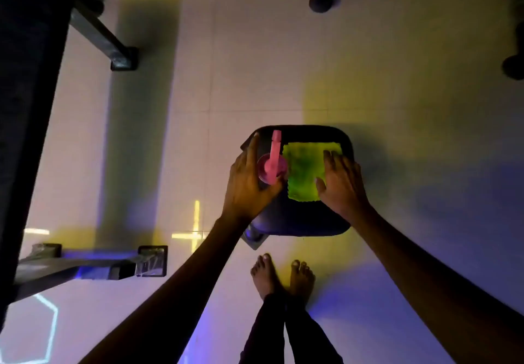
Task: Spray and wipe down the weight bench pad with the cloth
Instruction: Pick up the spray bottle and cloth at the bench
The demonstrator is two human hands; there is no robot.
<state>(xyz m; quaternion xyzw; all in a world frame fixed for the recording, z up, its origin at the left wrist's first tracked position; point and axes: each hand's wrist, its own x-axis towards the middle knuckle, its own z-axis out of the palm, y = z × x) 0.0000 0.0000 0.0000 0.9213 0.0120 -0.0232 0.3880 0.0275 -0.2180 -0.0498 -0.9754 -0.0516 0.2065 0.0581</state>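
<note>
A pink spray bottle stands upright on a small black padded seat, nozzle pointing away from me. Beside it on the right a bright green cloth lies flat on the same seat. My left hand lies against the bottle's left side with the index finger stretched straight past it and the thumb touching its near side. My right hand rests flat on the cloth's right edge, fingers straight. A long dark bench pad runs along the left edge of the view.
The bench's metal legs and a foot bar reach out over the pale tiled floor on the left. Dark equipment feet stand at the top and far right. My bare feet are just in front of the seat.
</note>
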